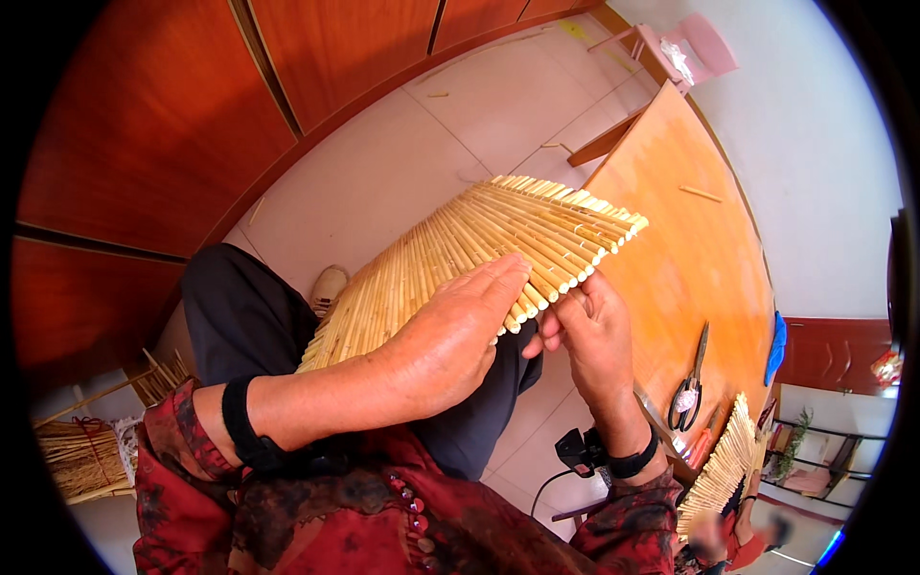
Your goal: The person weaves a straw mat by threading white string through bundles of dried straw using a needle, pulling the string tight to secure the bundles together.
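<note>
A fan-shaped mat of pale yellow reed stalks (422, 259), bound side by side with thin thread, slants across my lap. My left hand (455, 311) grips its near edge, the fingers straight and together on top and the thumb hidden from view. Just under the row of cut stalk ends is my right hand (589, 326), its fingers curled and drawn together. Whatever those fingers pinch, if anything, is too small or hidden to make out.
On my right stands a wooden table (661, 249) with a loose stalk (701, 194) and black-handled scissors (688, 393). Another reed mat (719, 470) is near a person at lower right. A stalk bundle (81, 460) stands at left. A pink chair (695, 53) is beyond the table.
</note>
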The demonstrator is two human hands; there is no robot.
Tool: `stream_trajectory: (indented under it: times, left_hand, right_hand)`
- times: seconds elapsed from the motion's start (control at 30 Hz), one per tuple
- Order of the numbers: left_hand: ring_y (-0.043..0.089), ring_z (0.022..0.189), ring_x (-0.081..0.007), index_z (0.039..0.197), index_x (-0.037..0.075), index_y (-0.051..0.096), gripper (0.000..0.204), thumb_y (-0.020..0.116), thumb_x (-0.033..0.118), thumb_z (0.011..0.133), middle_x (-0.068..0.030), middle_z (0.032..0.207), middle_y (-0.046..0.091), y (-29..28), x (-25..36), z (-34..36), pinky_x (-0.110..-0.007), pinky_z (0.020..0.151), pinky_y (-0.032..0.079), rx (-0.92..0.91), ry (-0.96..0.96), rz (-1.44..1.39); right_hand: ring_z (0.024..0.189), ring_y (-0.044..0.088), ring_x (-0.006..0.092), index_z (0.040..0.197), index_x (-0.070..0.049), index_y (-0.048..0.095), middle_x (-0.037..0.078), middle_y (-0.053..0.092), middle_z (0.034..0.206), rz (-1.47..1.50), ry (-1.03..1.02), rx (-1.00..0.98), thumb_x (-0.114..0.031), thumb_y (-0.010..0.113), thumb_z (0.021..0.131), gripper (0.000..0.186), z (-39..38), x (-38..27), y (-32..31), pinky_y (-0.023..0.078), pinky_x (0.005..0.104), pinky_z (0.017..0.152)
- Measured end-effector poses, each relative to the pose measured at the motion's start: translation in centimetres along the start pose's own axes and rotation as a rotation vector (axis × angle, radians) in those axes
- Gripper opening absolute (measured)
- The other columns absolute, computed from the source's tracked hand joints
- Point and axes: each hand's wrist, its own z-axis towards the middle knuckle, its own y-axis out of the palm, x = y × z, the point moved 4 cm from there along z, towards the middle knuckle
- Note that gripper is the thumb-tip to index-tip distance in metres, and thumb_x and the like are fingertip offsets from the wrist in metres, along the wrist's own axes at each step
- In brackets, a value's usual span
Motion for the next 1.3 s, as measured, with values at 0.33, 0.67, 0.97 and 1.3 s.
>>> stream_trajectory:
  times: [0.33,0.67,0.97,1.3]
  left_hand:
    - [0.047,0.105,-0.0474,0.106,-0.009,0.045,0.037,0.045,-0.014,0.069,-0.0298,0.108,0.05,0.0,0.3,1.2,-0.047,0.087,0.041,0.128,0.13,-0.119]
    - [0.059,0.099,-0.038,0.121,0.002,0.053,0.043,0.048,-0.001,0.078,-0.025,0.102,0.061,-7.0,0.7,2.5,-0.038,0.083,0.047,-0.098,-0.042,0.205]
    - [0.063,0.081,-0.0221,0.114,0.002,0.059,0.044,0.057,0.001,0.07,-0.0173,0.091,0.066,-14.4,8.5,-0.9,-0.032,0.075,0.048,-0.211,-0.068,0.397]
    - [0.06,0.091,-0.0346,0.109,0.007,0.06,0.035,0.055,-0.004,0.076,-0.0146,0.096,0.065,-14.1,8.6,-9.5,-0.041,0.078,0.048,-0.431,0.02,0.67]
  right_hand:
    - [0.058,0.057,0.0168,0.1,0.006,0.048,0.011,0.056,0.075,0.326,0.103,0.064,-0.008,0.04,0.091,0.018,0.9,0.6,0.4,0.058,0.0359,0.058]
    - [0.083,0.062,0.0175,0.109,-0.002,0.06,0.015,0.063,0.091,-0.836,-0.565,0.425,-0.021,0.057,0.09,0.027,-1.9,-5.1,-4.5,0.049,0.0296,0.072]
    - [0.106,0.055,0.0194,0.118,0.005,0.054,0.013,0.059,0.114,0.076,-0.731,0.294,-0.031,0.047,0.097,0.042,-1.5,-6.2,-3.3,0.043,0.0317,0.093]
    - [0.082,0.061,0.0121,0.1,0.001,0.063,0.007,0.065,0.089,-0.101,-0.417,-0.285,-0.021,0.053,0.094,0.025,-7.3,-0.7,4.9,0.048,0.0261,0.078]
